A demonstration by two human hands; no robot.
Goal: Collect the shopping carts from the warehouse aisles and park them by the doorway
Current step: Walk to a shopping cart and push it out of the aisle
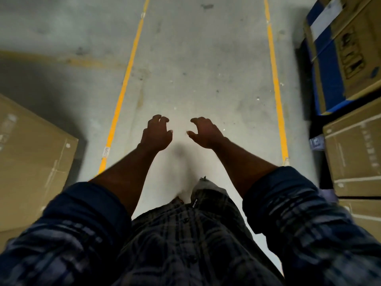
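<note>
Both arms reach forward over the grey concrete floor (206, 69), side by side and a little apart. The left hand (156, 134) and the right hand (206, 133) each have their fingers loosely bent like claws and their thumbs turned toward each other. Neither hand grips or touches anything. No shopping cart shows in this view. The hands hang over a lane marked by a left yellow line (125, 79) and a right yellow line (274, 75), both running from near to far. The rolled-up plaid sleeves (72, 223) fill the near edge. At the near left, outside the lane, a brown cardboard box (31, 157) lies with its flaps closed, so its contents are hidden. At the far right a blue-and-brown carton (346, 52) stands just outside the right line, also shut, with printed marks on its side too blurred to read. Nearer on the right is a stack of brown boxes (354, 153), taped closed, one upon another. What they hold cannot be told.
</note>
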